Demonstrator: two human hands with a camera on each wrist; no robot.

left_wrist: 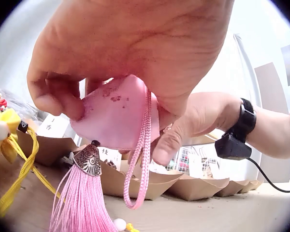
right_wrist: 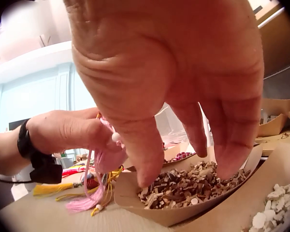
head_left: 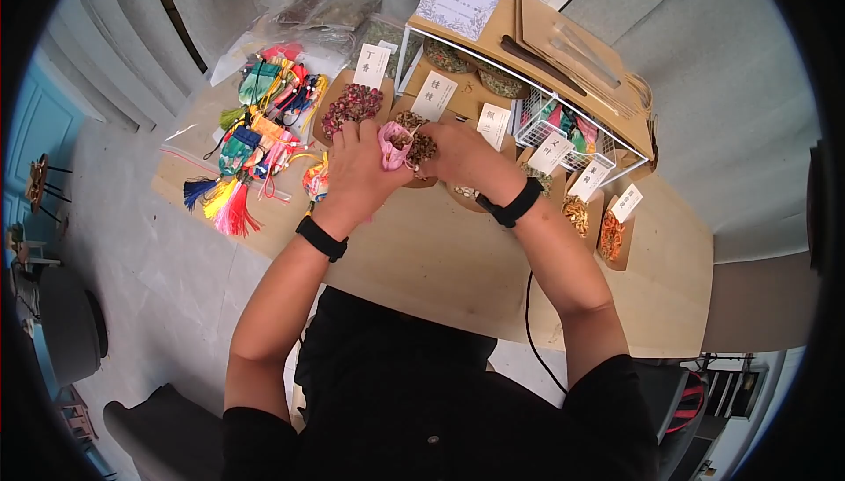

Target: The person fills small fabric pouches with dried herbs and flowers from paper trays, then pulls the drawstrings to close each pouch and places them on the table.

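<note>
My left hand [head_left: 356,168] grips a pink cloth sachet pouch [left_wrist: 116,113] near its gathered neck. In the head view its mouth gapes upward and brown bits show inside. A pink braided cord loop [left_wrist: 144,164] and a pink tassel [left_wrist: 87,198] with a silvery fan-shaped charm hang from the pouch. Just right of it, my right hand [head_left: 466,164] reaches down over a brown paper tray [right_wrist: 169,216] of chopped brown twig pieces [right_wrist: 198,186]. Thumb and fingers are spread apart, their tips at the pieces.
Colourful tasselled sachets [head_left: 255,142] lie at the left. A tray of dried rosebuds [head_left: 352,107] stands behind my left hand. More labelled paper trays, one with orange pieces [head_left: 611,236], run rightward. Behind them stands a wooden-topped rack [head_left: 493,23] and a white wire basket [head_left: 532,120].
</note>
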